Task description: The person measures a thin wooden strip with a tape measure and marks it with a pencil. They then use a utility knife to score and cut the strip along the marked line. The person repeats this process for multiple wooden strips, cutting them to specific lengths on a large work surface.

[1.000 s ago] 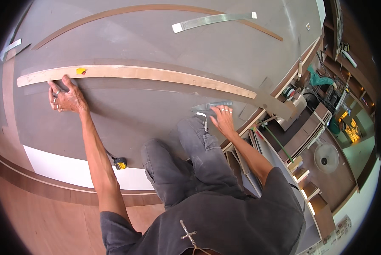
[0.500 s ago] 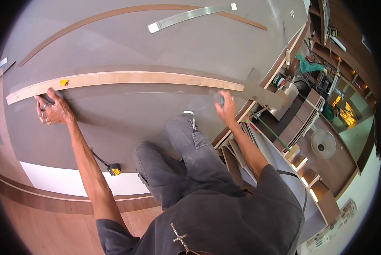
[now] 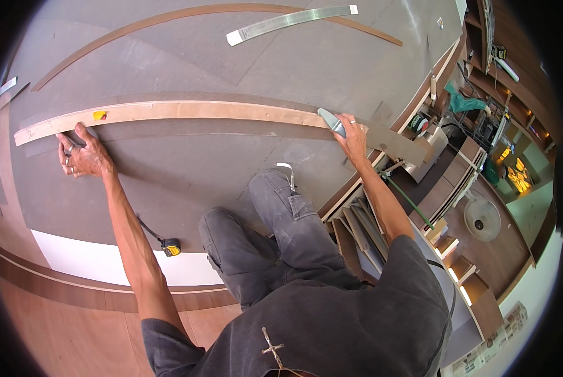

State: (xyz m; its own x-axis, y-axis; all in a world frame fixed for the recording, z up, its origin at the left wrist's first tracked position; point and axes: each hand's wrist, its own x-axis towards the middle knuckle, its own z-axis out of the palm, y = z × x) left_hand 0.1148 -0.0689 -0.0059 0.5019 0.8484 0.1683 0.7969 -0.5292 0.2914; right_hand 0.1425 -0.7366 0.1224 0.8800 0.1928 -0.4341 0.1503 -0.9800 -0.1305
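Observation:
A long pale wooden strip [image 3: 187, 110] lies across the grey sheet surface, curving in this wide view. My left hand [image 3: 88, 154] rests at the strip's near edge towards its left end, thumb and forefinger apart and touching the edge. In my right hand [image 3: 355, 138] is a grey flat-bodied hand tool [image 3: 332, 122], gripped at the strip's right end. Its working end is partly hidden by my fingers, so its kind is unclear. A small yellow piece [image 3: 100, 115] sits on the strip near my left hand.
A yellow-and-black tape measure [image 3: 170, 247] lies near my left forearm. Beyond the strip are a shiny metal bar [image 3: 292, 24] and a thin brown strip [image 3: 137, 20]. Shelving with stacked boards [image 3: 363, 235] and a round fan [image 3: 482, 218] stand to the right.
My right hand has moved slightly right and nearer me. The grey tool now shows beyond its fingers, over the strip's right end. The left hand stays at the strip's edge.

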